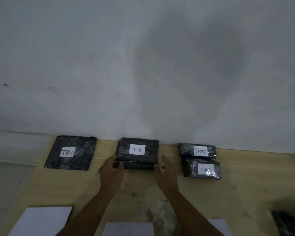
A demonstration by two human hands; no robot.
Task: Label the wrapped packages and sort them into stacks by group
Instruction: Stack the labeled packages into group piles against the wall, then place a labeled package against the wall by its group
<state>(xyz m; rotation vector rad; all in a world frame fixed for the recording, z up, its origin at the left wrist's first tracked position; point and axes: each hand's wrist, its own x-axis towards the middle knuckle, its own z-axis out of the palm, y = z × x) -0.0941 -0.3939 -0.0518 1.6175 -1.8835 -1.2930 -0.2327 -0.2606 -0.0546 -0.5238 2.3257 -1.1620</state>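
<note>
Hands are working at the far edge of the table point(143, 193), about its middle, close to the wall point(143, 65). The left hand point(111, 169) is gripping the lower package point(138, 166) of the B stack. Its thumb is pressing on the front face and its fingers are curling round the left front corner. The right hand point(165, 171) is hovering at the right end of the same package, spread wide with the fingers only slightly bent, and it is holding nothing. Whether its thumb is touching the package, I cannot tell.

Both packages of this stack are black and are shining under clear film. The top package point(138, 150) is lying flat on the lower one, shifted a little toward the wall, and is wearing a white label point(137, 149) reading "Tim B". The lower package is showing only its front strip, because the rest is hidden under the top one.

The A package point(71, 153) is lying flat at the far edge toward the left, well apart from the stack. The two C packages point(202, 168) are lying toward the right, one just behind the other. The writing on the nearer one is blurred.

At the near edge, three white sheets point(43, 220) are being cut off by the frame, and the forearms are covering part of them. A dark thing point(286, 222) at the near right corner is too blurred to name.
</note>
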